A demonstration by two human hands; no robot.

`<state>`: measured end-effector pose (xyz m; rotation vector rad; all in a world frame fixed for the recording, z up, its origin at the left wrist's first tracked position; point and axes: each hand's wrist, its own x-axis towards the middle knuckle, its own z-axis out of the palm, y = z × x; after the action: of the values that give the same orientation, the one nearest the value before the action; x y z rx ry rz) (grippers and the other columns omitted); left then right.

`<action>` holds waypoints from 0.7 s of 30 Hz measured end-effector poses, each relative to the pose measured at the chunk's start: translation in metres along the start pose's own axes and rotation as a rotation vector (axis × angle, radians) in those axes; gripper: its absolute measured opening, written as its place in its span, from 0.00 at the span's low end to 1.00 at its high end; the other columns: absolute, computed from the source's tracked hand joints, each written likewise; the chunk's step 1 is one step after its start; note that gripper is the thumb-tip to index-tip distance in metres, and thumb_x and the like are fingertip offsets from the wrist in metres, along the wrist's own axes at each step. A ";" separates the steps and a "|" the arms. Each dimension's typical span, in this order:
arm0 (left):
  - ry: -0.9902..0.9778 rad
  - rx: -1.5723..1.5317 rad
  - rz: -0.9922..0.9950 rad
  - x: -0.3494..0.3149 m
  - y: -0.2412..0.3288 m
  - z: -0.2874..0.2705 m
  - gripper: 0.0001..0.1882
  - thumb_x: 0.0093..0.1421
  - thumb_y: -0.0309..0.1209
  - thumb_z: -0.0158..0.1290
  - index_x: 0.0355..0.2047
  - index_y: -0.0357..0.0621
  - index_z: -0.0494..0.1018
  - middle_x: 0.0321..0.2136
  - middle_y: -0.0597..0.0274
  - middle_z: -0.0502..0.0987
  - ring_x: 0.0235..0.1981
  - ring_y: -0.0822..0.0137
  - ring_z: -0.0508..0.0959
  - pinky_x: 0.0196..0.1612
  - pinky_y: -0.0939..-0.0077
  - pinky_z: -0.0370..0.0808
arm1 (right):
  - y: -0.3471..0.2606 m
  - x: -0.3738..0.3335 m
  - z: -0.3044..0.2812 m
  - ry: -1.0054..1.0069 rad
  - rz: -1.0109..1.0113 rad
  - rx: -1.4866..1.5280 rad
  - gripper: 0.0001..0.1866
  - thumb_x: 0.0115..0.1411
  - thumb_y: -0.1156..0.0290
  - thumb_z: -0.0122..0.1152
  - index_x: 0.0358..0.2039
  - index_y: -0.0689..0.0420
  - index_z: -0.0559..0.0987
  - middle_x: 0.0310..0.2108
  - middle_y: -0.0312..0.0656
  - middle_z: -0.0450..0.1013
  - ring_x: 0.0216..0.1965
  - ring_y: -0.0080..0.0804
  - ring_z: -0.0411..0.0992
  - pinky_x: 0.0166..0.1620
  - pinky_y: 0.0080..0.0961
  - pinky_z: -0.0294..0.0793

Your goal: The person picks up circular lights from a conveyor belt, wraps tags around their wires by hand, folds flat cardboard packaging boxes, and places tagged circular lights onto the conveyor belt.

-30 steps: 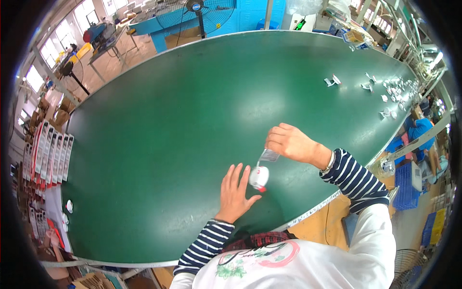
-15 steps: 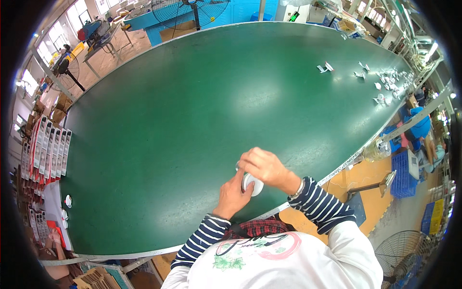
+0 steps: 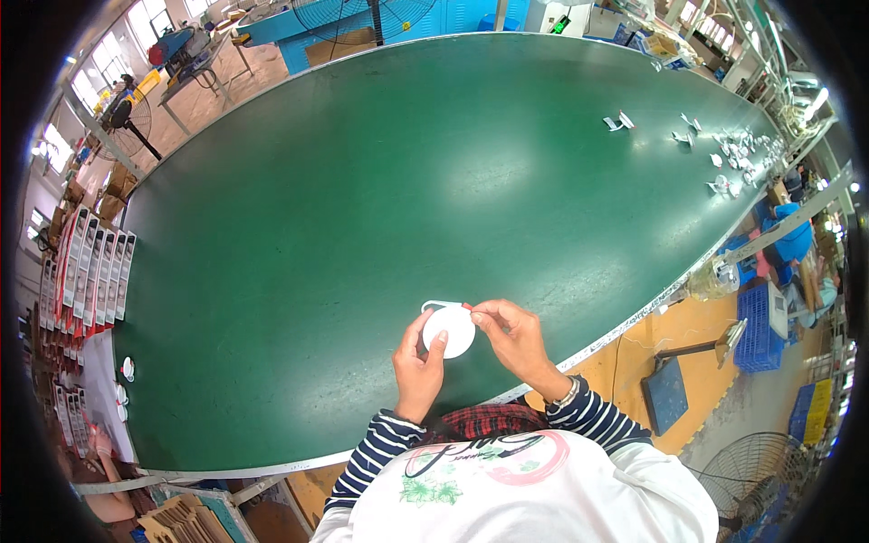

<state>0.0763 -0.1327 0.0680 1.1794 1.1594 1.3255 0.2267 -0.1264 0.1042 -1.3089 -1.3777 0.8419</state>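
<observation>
A white round disc (image 3: 449, 332) is held over the near side of the green table, its flat face up. My left hand (image 3: 420, 369) is closed on its left edge, with the thumb lying on the face. Along the disc's upper edge curves a narrow white strip (image 3: 440, 304), which ends in a small red piece (image 3: 467, 308). Beside that red piece, my right hand (image 3: 514, 338) pinches thumb and forefinger together at the disc's upper right. The disc's underside is hidden, so its exact kind cannot be told.
The wide green table (image 3: 317, 208) curves around me. Small white pieces (image 3: 742, 152) lie scattered at its far right, with a few white-and-red ones (image 3: 619, 121) nearer. White round pieces (image 3: 128, 368) sit at the left edge, near stacked printed cartons (image 3: 95, 271). Another person's arm (image 3: 110, 466) shows lower left.
My right hand has moved from above the disc down to its right side. The disc has tilted face up and shifted slightly left; its strip and red piece now show.
</observation>
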 end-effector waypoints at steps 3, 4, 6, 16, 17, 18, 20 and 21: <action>0.022 -0.087 -0.034 -0.005 -0.003 0.003 0.20 0.58 0.25 0.51 0.50 0.32 0.64 0.42 0.52 0.73 0.41 0.68 0.74 0.45 0.76 0.72 | -0.008 0.000 0.000 0.006 -0.045 -0.033 0.04 0.55 0.77 0.57 0.32 0.63 0.77 0.27 0.41 0.75 0.27 0.22 0.71 0.30 0.19 0.71; 0.029 -0.169 -0.083 -0.007 -0.001 0.005 0.20 0.58 0.25 0.51 0.50 0.32 0.63 0.42 0.52 0.73 0.41 0.68 0.74 0.45 0.76 0.71 | -0.007 0.000 0.000 0.008 -0.044 -0.034 0.04 0.55 0.77 0.57 0.32 0.63 0.77 0.27 0.41 0.75 0.27 0.22 0.71 0.30 0.19 0.71; 0.038 -0.190 -0.099 -0.012 0.003 0.005 0.21 0.58 0.26 0.51 0.51 0.33 0.62 0.42 0.53 0.73 0.40 0.70 0.74 0.42 0.78 0.72 | -0.006 0.001 0.000 0.010 -0.027 -0.059 0.04 0.55 0.78 0.57 0.31 0.63 0.77 0.27 0.41 0.75 0.28 0.23 0.72 0.30 0.19 0.71; 0.077 -0.268 -0.198 -0.023 0.015 0.002 0.21 0.57 0.26 0.52 0.50 0.35 0.63 0.42 0.57 0.74 0.35 0.77 0.74 0.28 0.88 0.69 | -0.007 0.002 0.000 -0.012 -0.192 -0.238 0.04 0.57 0.76 0.56 0.31 0.63 0.76 0.27 0.41 0.75 0.27 0.23 0.72 0.29 0.20 0.70; 0.077 -0.268 -0.198 -0.022 0.013 -0.001 0.21 0.57 0.26 0.52 0.50 0.35 0.63 0.42 0.57 0.74 0.35 0.77 0.74 0.28 0.88 0.69 | -0.003 0.003 -0.002 -0.103 -0.011 -0.039 0.05 0.57 0.76 0.55 0.31 0.65 0.76 0.27 0.40 0.75 0.28 0.22 0.71 0.30 0.21 0.70; 0.022 -0.346 -0.225 -0.022 0.011 -0.005 0.22 0.57 0.27 0.53 0.50 0.34 0.62 0.42 0.56 0.73 0.38 0.74 0.74 0.31 0.86 0.71 | -0.002 0.004 -0.005 -0.192 0.170 0.161 0.05 0.57 0.77 0.54 0.32 0.66 0.75 0.27 0.39 0.75 0.28 0.21 0.71 0.30 0.23 0.70; -0.027 -0.421 -0.256 -0.024 0.010 -0.009 0.23 0.56 0.27 0.53 0.51 0.34 0.62 0.42 0.55 0.73 0.41 0.71 0.75 0.35 0.84 0.74 | -0.010 0.008 -0.010 -0.251 0.223 0.200 0.05 0.58 0.77 0.53 0.32 0.66 0.76 0.28 0.38 0.75 0.28 0.20 0.70 0.31 0.22 0.70; -0.033 -0.463 -0.280 -0.025 0.012 -0.011 0.22 0.56 0.27 0.53 0.50 0.33 0.62 0.42 0.55 0.73 0.41 0.71 0.75 0.35 0.84 0.74 | -0.013 0.009 -0.011 -0.308 0.274 0.239 0.06 0.58 0.77 0.53 0.31 0.66 0.76 0.29 0.37 0.76 0.28 0.19 0.70 0.31 0.21 0.70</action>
<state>0.0661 -0.1584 0.0777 0.6742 0.8898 1.2625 0.2344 -0.1213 0.1212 -1.2318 -1.2958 1.3987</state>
